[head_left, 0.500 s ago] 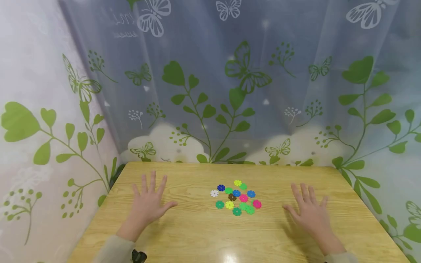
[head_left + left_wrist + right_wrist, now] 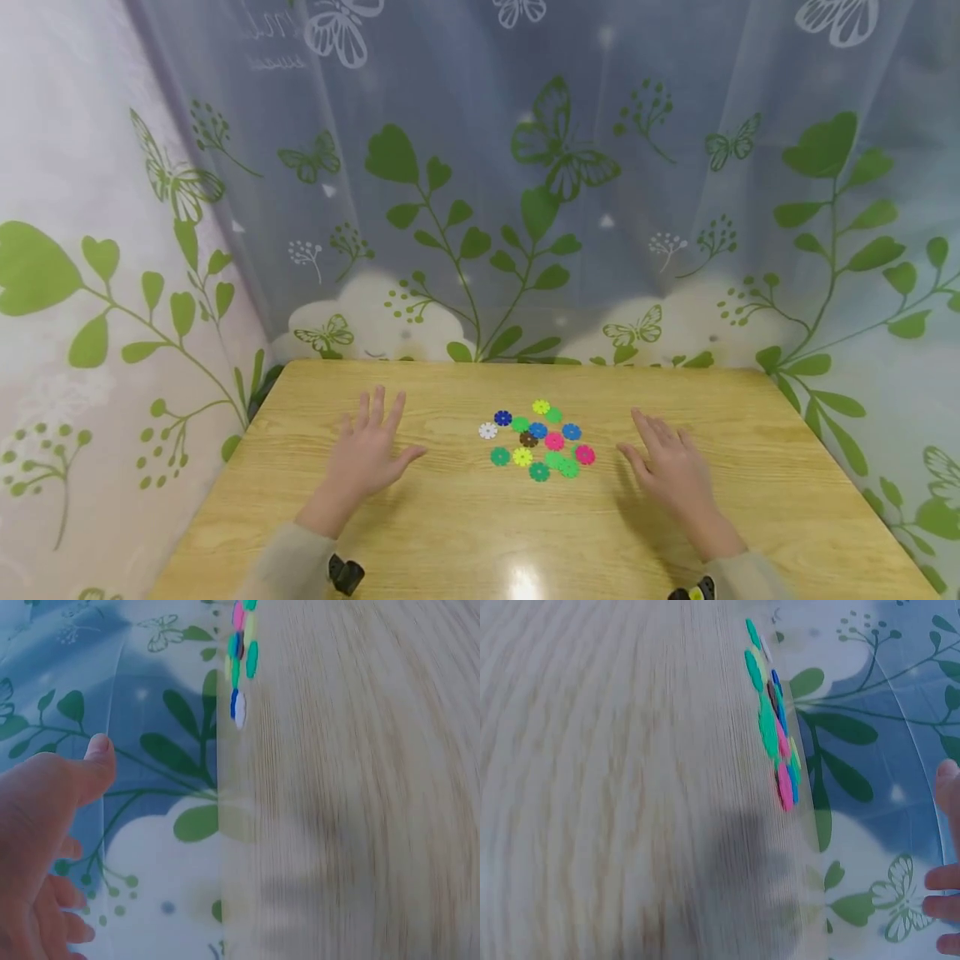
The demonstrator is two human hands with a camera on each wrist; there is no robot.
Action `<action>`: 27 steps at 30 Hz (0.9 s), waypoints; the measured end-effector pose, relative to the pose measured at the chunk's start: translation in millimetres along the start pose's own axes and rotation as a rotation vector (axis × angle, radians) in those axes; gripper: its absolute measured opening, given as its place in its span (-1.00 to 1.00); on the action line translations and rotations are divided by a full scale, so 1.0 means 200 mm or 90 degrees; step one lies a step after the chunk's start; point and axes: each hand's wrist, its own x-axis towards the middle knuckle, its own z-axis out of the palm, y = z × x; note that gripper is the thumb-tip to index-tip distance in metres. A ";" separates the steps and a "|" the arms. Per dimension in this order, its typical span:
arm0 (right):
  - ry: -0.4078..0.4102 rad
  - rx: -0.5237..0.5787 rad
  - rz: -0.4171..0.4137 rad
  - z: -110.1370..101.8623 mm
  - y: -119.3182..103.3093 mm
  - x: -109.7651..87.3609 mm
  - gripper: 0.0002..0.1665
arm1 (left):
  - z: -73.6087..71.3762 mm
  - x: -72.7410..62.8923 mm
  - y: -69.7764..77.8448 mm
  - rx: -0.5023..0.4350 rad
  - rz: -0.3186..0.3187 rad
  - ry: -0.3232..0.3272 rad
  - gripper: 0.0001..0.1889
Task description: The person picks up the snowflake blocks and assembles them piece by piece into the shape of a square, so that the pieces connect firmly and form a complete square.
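Several flat, notched plastic discs like little flowers lie in a loose cluster mid-table. Among them are a white disc [image 2: 488,431], a dark blue disc [image 2: 502,418], a brown disc [image 2: 528,439], a pink disc [image 2: 585,454] and a yellow disc [image 2: 541,407]; green ones partly overlap. Left of the cluster my left hand [image 2: 367,458] hovers over the table with fingers spread and thumb toward the discs. On the other side my right hand [image 2: 675,475] is held above the wood, fingers extended. Both hands hold nothing and are apart from the discs.
The wooden table [image 2: 450,533] has its far edge against a blue-grey curtain [image 2: 465,250] printed with leaves and butterflies. Pale printed cloth [image 2: 45,425] hangs along the left side, and more on the right. A small black device [image 2: 346,575] sits at the left wrist.
Both hands have moved inward toward the discs, the left one rightward and the right one leftward. The head view has tipped slightly. The discs keep their arrangement.
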 end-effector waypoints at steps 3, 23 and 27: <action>0.051 0.010 -0.031 0.03 -0.03 0.01 -0.20 | 0.02 0.01 0.03 -0.023 0.008 0.001 -0.14; -0.127 0.125 0.075 0.20 -0.28 0.04 -0.75 | 0.15 0.11 0.30 -0.139 0.061 0.002 -0.42; -0.173 0.165 0.088 0.24 -0.35 0.05 -0.75 | 0.19 0.12 0.34 -0.176 0.063 0.007 -0.49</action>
